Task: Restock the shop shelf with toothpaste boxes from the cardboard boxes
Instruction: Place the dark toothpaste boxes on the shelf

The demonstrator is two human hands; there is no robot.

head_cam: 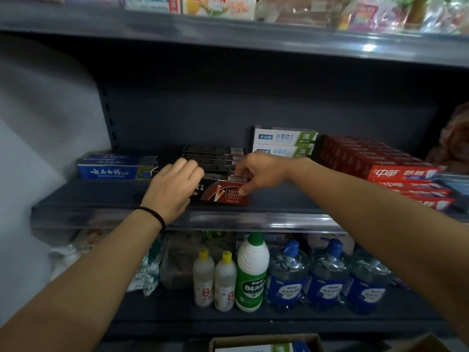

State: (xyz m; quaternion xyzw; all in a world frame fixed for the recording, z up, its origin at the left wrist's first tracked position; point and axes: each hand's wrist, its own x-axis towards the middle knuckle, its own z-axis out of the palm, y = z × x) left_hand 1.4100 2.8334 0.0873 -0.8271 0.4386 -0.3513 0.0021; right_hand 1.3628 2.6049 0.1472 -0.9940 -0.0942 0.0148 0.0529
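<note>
A black and red toothpaste box (223,193) lies at the front of the middle shelf (228,219). My left hand (172,189) grips its left end with curled fingers. My right hand (256,174) holds its right end, thumb on the front face and fingers over the top. Behind it lie more black toothpaste boxes (215,156) in rows. Blue boxes (116,166) sit to the left, white and green boxes (284,141) behind to the right, red boxes (396,174) further right. An open cardboard box (264,342) with toothpaste boxes shows at the bottom edge.
The shelf below holds white bottles with yellow caps (213,280), a green and white bottle (252,273) and blue pump bottles (327,275). The upper shelf (228,34) carries packaged goods. A pale wall (38,148) bounds the left side.
</note>
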